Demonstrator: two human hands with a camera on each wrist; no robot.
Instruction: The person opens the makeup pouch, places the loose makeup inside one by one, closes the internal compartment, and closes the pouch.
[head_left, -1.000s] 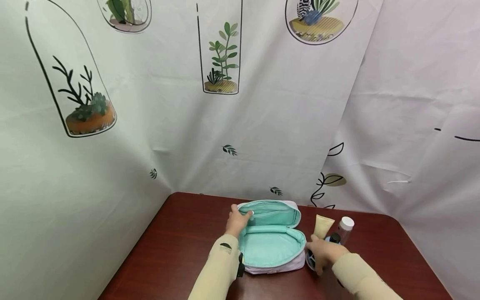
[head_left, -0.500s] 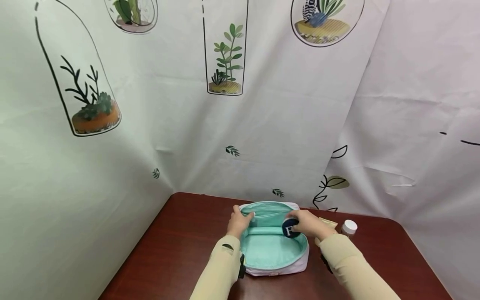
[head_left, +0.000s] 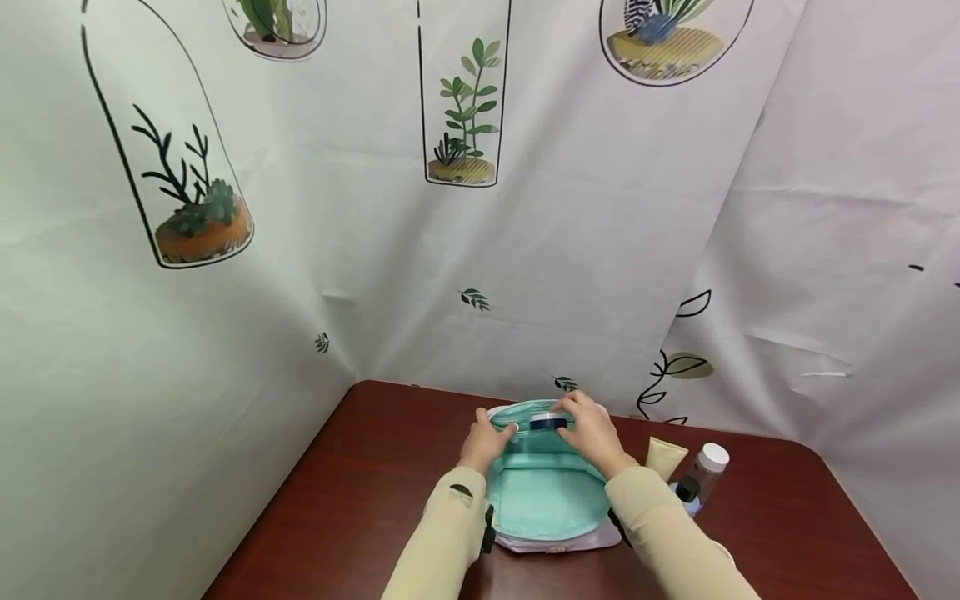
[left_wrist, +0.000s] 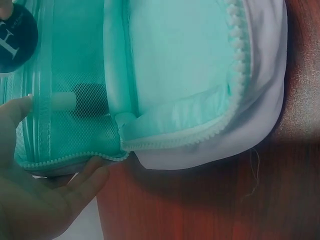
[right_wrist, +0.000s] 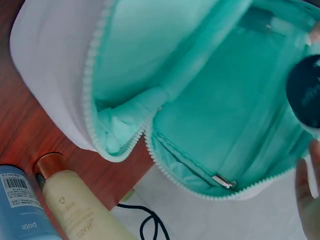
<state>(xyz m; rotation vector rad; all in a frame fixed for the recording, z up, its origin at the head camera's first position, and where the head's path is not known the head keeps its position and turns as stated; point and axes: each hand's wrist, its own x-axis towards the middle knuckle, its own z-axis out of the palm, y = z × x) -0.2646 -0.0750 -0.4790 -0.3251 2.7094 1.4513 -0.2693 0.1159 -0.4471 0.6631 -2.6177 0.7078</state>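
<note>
A pale lilac toiletry bag (head_left: 555,546) with mint lining lies unzipped on the table. My left hand (head_left: 482,444) grips the left edge of its raised lid (left_wrist: 75,162), thumb inside and fingers outside. By the thumb, a slim item with a white end (left_wrist: 62,101) and a dark end sits behind the lid's mesh pocket (left_wrist: 82,45). My right hand (head_left: 591,429) holds a flat round dark-blue container (head_left: 548,422) with a white band, in front of the lid's pocket. The right wrist view shows its dark face (right_wrist: 305,92) over the lining; a white letter F shows in the left wrist view.
Right of the bag stand a cream squeeze tube (head_left: 665,457), a clear bottle with a white cap (head_left: 714,457) and a blue bottle with a black cap (head_left: 686,490). The patterned white cloth (head_left: 405,250) hangs behind the red-brown table (head_left: 337,500). A black cable (right_wrist: 152,217) shows beyond the table edge.
My right hand has picked up the round container from beside the bottles and carried it left and up to the lid's pocket. My left hand still grips the lid.
</note>
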